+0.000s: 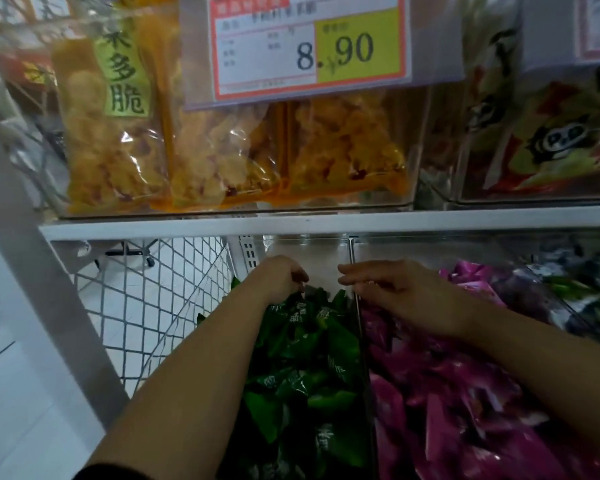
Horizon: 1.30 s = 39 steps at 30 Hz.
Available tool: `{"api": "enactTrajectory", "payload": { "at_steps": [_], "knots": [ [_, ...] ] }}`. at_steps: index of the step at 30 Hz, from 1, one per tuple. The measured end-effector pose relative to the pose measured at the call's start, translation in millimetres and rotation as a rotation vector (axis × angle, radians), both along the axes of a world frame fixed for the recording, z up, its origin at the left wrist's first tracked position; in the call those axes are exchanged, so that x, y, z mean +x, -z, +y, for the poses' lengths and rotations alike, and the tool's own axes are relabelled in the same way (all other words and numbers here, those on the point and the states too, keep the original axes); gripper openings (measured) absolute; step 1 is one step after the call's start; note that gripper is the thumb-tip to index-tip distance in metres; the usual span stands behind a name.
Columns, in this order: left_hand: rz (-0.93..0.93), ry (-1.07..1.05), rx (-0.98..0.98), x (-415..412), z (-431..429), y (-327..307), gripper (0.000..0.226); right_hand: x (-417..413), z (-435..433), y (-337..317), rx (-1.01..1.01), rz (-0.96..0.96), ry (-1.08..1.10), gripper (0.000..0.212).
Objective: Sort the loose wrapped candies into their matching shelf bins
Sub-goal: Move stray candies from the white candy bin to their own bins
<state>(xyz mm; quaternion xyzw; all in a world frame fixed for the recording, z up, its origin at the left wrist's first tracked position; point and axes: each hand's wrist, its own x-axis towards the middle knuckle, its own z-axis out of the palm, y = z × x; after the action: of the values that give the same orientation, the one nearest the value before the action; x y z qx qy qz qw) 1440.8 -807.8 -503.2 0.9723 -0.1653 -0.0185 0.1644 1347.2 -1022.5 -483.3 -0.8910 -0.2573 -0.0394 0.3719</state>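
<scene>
— Where are the hands?

— Both are stretched forward under the shelf. The left hand [281,277] sits just left of the clear divider [356,317]. Its knuckles are up and its fingers curl down, with the tips among the green wrapped candies [302,358]; I cannot tell whether it pinches one. The right hand [392,292] lies across the top of the divider, fingers stretched out loosely and pointing left (a pale blur at their tips is too smeared to name).

— And the candies?

— The green ones are heaped left of the divider, the purple wrapped candies [447,393] right of it.

— The surroundings?

— Above the divider runs a white shelf edge [326,221]. It carries yellow snack bags [222,143] and a price tag [309,46] reading 8.90. Well left of the divider are a wire mesh panel [146,306] and white floor tiles [21,393].
</scene>
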Motion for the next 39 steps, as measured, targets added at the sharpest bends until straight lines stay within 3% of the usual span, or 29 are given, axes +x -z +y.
{"api": "enactTrajectory", "payload": {
  "at_steps": [13, 19, 25, 29, 30, 35, 37, 39],
  "knots": [
    [-0.118, -0.067, 0.129, 5.5, -3.6, 5.2, 0.013, 0.2, 0.9, 0.0, 0.039, 0.047, 0.005, 0.025],
    [-0.188, -0.151, -0.162, -30.0, 8.3, -29.3, 0.025, -3.3, 4.5, -6.8, -0.009, 0.041, 0.065, 0.031],
    [-0.104, -0.025, -0.603, -98.2, -3.0, -50.1, 0.014, -28.5, 19.6, -13.1, 0.154, 0.036, 0.129, 0.061],
    [-0.001, 0.023, -0.791, -129.4, -28.9, -50.1, 0.007, -55.5, 11.4, -22.3, 0.107, -0.152, 0.194, 0.021],
    [0.003, 0.032, -0.799, -135.8, -35.5, -51.6, 0.008, -63.4, 5.0, -23.3, 0.104, -0.162, 0.218, 0.020],
    [-0.011, 0.060, -0.550, -152.3, -57.3, -52.2, 0.008, -102.7, -51.8, -23.7, 0.041, -0.196, 0.440, 0.027],
    [0.004, 0.060, -0.382, -155.1, -63.3, -46.0, 0.020, -113.9, -81.2, -22.9, 0.006, -0.237, 0.553, 0.027],
    [-0.026, 0.074, -0.276, -161.9, -70.1, -42.5, 0.028, -121.7, -108.5, -24.2, -0.005, -0.241, 0.675, 0.039]
  ]
}}
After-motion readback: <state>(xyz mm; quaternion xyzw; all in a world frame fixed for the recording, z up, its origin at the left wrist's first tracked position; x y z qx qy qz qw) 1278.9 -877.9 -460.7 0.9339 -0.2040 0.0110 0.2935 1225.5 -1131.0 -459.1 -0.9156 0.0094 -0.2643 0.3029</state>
